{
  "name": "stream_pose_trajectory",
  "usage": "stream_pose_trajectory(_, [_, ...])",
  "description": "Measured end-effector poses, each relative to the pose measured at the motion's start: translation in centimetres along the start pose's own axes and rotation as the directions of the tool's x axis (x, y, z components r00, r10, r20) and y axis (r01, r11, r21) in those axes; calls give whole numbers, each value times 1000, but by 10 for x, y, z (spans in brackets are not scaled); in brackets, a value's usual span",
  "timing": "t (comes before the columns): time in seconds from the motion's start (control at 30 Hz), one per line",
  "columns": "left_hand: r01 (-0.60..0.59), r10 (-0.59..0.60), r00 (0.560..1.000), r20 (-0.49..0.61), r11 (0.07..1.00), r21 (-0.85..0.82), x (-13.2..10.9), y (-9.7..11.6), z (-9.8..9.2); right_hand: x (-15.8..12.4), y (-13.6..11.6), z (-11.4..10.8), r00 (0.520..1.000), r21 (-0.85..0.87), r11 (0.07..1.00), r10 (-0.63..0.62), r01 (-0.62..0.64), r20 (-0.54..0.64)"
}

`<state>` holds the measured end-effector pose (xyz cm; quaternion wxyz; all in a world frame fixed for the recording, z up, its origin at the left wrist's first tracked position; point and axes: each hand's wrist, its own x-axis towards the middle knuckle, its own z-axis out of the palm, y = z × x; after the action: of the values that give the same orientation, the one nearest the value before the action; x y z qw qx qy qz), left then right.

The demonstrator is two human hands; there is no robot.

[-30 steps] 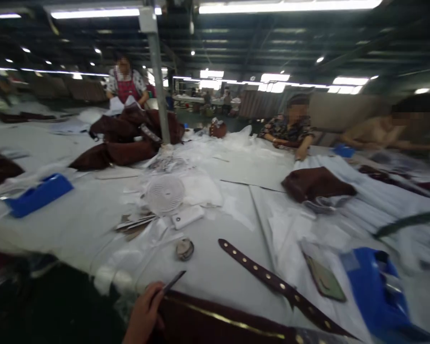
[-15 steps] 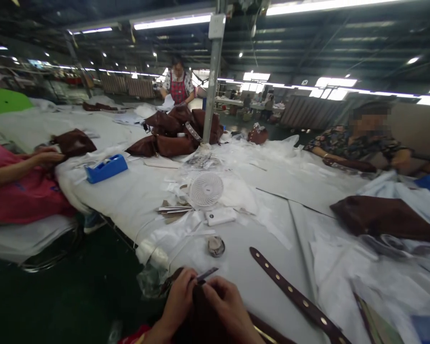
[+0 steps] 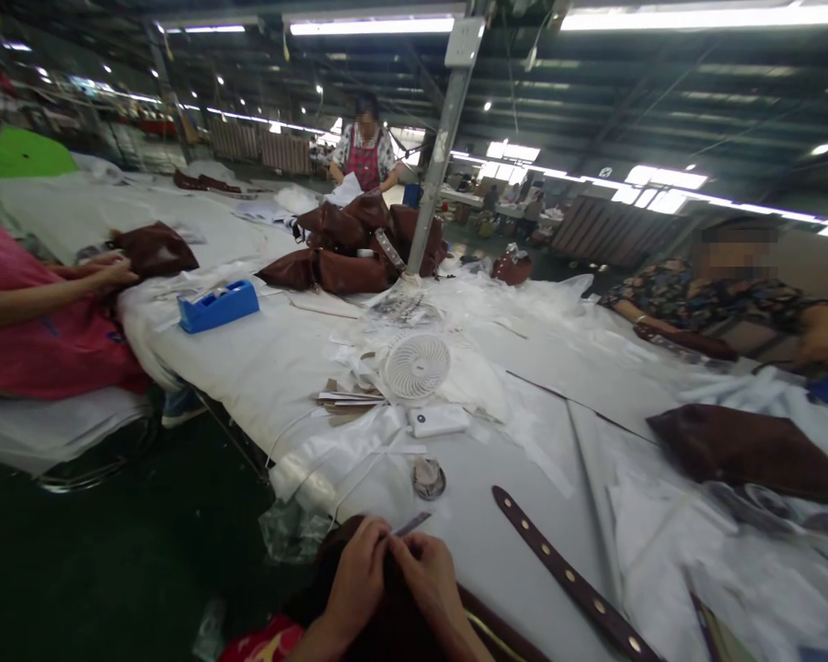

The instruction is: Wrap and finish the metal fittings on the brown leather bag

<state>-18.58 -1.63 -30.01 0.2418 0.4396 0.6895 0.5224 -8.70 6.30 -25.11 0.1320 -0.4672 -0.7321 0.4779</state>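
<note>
At the table's near edge, my left hand (image 3: 359,572) and my right hand (image 3: 429,577) meet with fingertips pinched together. A dark brown leather piece (image 3: 401,625), perhaps a bag, lies beneath and between them in my lap; both hands grip its upper part. A thin, dark, flat strip (image 3: 414,523) sticks out to the upper right from between the fingers. What exactly the fingertips pinch is hidden. To the right lies a brown strap (image 3: 569,575) with several brass-coloured eyelets. Just beyond my hands sits a small round roll (image 3: 429,478), perhaps tape.
Further in stand a white fan (image 3: 418,366), a white box-shaped device (image 3: 439,421) and a blue tape dispenser (image 3: 219,306). Brown bags (image 3: 355,244) are heaped by a metal post (image 3: 445,147); another brown bag (image 3: 745,450) lies right. Co-workers sit left and right; one stands behind.
The view has tilted and shifted slightly, so the table's contents sit further right. My hands have drawn closer together, fingertips now nearly touching over the leather.
</note>
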Motion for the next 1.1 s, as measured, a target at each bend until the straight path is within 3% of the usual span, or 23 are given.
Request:
stream_pose_trajectory(0.7, [124, -114, 991, 76, 983, -136, 5, 4, -6, 3, 18, 6, 984, 147, 978, 164, -151, -76])
stream_pose_trajectory(0.97, [88, -53, 969, 241, 986, -138, 11, 12, -27, 2, 15, 4, 996, 63, 998, 11, -5, -86])
stream_pose_trajectory(1.1, [152, -121, 970, 209, 979, -139, 14, 8, -23, 0, 12, -7, 999, 72, 996, -45, 43, 26])
